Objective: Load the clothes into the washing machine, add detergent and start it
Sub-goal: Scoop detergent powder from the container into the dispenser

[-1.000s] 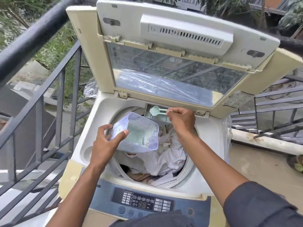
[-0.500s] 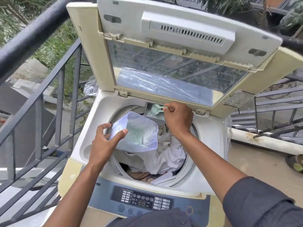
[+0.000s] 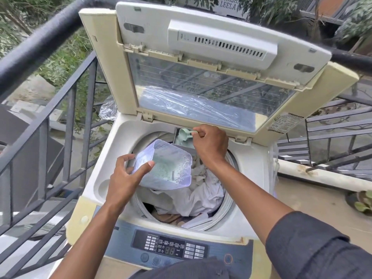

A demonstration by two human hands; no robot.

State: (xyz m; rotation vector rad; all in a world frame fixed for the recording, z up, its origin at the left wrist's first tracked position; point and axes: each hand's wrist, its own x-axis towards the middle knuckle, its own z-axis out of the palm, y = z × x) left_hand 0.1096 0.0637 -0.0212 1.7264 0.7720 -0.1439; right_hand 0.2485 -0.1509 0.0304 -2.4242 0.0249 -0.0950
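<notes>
A top-loading washing machine stands with its lid raised. Pale clothes fill its drum. My left hand grips a clear plastic detergent box holding greenish powder, tilted above the drum's left side. My right hand pinches the handle of a pale green scoop, which is tipped bowl-down over the detergent compartment at the back rim. Powder lies in that compartment.
The control panel with a lit display runs along the machine's front edge. Grey metal railings close in the left side, and more railing stands to the right. A potted plant sits on the floor at far right.
My right hand has turned the scoop from level to tipped down into the compartment. My left hand and the box have stayed nearly still.
</notes>
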